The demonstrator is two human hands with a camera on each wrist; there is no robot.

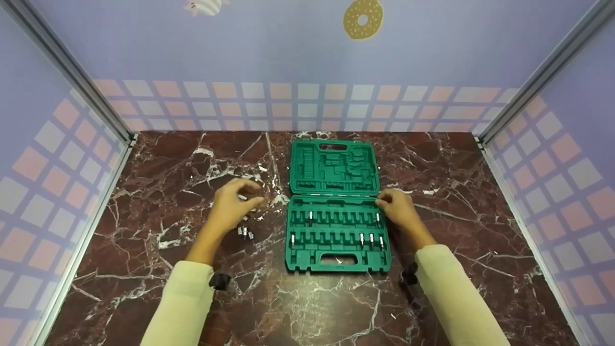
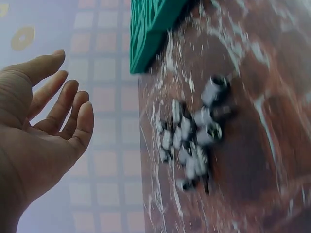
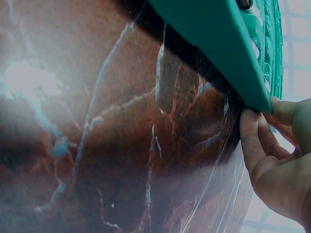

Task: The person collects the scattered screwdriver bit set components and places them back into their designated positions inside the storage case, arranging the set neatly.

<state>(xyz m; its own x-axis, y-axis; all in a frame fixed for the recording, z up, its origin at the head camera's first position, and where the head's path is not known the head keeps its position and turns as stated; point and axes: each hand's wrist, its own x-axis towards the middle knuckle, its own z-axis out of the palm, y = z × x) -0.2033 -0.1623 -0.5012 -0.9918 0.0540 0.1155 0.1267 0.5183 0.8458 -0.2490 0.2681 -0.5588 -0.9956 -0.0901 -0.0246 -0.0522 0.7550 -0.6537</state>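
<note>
A green socket case (image 1: pixel 335 264) lies unfolded on the marble-patterned table, with several metal sockets (image 1: pixel 371 240) standing in slots of its near half. My right hand (image 1: pixel 398 207) pinches the case's right edge near the hinge; in the right wrist view the thumb and fingers (image 3: pixel 250 133) meet at its corner. Left of the case, my left hand (image 1: pixel 232 204) hovers with fingers loosely bent and nothing between them. Below it lies a cluster of loose sockets (image 2: pixel 187 141), seen apart from the hand (image 2: pixel 48 126) in the left wrist view and partly hidden by it from the head.
The case's far half (image 1: pixel 335 168) lies folded back, with moulded recesses. Pale walls with a checked band (image 1: pixel 307 105) enclose the table (image 1: pixel 461 202) at the back and both sides.
</note>
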